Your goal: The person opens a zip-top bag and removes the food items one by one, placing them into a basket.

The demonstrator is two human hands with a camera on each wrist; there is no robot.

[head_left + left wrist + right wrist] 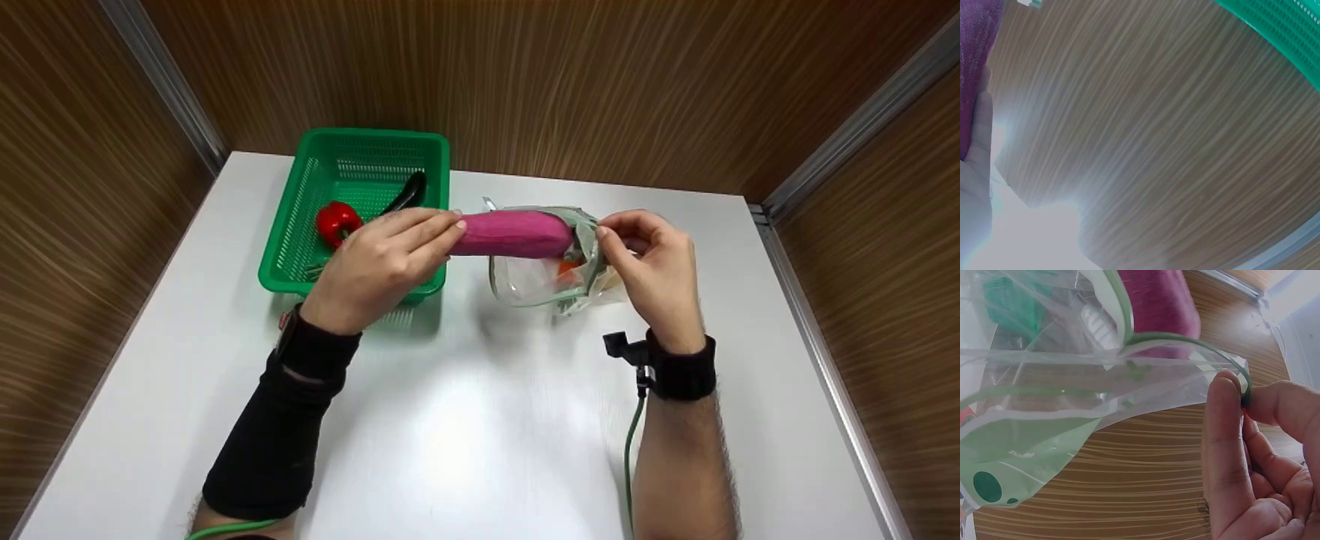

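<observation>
While my left hand point(382, 262) grips the pink sweet potato point(514, 233) lengthwise, its far end points right into the plastic bag point(551, 281), whose rim my right hand point(652, 259) pinches open above the desk point(480, 420).

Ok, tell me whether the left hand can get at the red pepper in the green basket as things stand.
Probably not yet: the left hand holds the pink vegetable. The red pepper lies uncovered in the green basket right beside it, so the path looks free once emptied.

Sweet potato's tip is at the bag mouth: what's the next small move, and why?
Probably push the sweet potato further in with the left hand: only its tip sits inside the bag, whose rim the right hand pinches open.
</observation>
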